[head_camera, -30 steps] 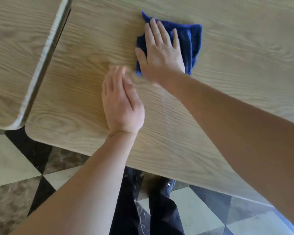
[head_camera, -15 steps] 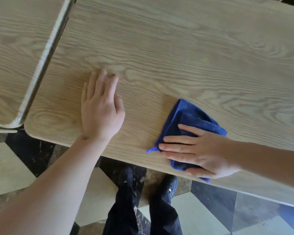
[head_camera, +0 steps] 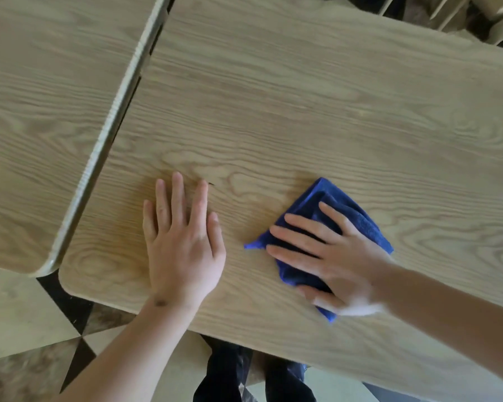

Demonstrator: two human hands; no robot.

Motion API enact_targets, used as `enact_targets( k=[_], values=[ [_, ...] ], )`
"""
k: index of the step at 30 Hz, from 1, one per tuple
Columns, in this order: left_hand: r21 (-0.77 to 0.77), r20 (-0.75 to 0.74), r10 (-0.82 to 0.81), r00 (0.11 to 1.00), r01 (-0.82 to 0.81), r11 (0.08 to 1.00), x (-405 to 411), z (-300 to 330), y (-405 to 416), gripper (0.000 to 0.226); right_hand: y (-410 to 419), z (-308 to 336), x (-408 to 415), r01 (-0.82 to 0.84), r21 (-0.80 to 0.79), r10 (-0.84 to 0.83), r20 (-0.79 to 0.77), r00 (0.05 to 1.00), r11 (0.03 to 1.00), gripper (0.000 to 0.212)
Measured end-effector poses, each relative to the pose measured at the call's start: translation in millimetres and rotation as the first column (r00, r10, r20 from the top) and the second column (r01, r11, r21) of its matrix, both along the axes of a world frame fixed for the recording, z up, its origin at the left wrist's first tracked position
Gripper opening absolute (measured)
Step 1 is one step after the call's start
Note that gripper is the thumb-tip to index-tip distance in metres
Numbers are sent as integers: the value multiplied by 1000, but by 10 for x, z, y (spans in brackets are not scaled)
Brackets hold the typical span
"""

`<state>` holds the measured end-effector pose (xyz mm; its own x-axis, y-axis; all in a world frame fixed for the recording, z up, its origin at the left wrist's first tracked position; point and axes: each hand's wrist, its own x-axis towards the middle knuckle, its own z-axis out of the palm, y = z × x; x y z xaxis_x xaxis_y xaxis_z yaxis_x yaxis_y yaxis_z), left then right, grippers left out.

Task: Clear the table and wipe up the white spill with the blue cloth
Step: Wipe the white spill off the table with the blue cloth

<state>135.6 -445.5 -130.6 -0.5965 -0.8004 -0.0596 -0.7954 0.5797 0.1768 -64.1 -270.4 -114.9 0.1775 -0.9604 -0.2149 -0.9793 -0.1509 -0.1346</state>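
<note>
A folded blue cloth (head_camera: 349,210) lies on the light wood table (head_camera: 302,111), near its front edge. My right hand (head_camera: 328,253) presses flat on the cloth, fingers spread and pointing left. My left hand (head_camera: 183,242) rests palm down on the bare wood to the left of the cloth, fingers apart, holding nothing. No white spill shows on the wood around the cloth.
A second wood table (head_camera: 41,111) stands at the left, with a narrow gap (head_camera: 119,111) between the two. Chair parts (head_camera: 459,13) show at the far right corner. Below the front edge lie a tiled floor (head_camera: 18,314) and my dark trouser legs (head_camera: 230,375).
My right hand dragged the cloth from the far middle of the table down to the front edge, then a little back up and left. My left hand stayed flat on the wood.
</note>
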Motion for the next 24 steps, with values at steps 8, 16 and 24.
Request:
enact_targets(
  k=[8,16,24],
  values=[
    [-2,21,3,1000,-3,1000,-16,25,-30,54,-1433,-69,-626,344,-75,-348,-54,936,936,68],
    [36,25,35,999,-36,999,-19,47,-71,59,-2067,-170,-785,711,-148,-715,35,698,687,69],
    [53,48,36,998,-39,998,-32,99,-72,64,-1514,-116,-662,737,-199,-747,36,664,645,67]
  ],
)
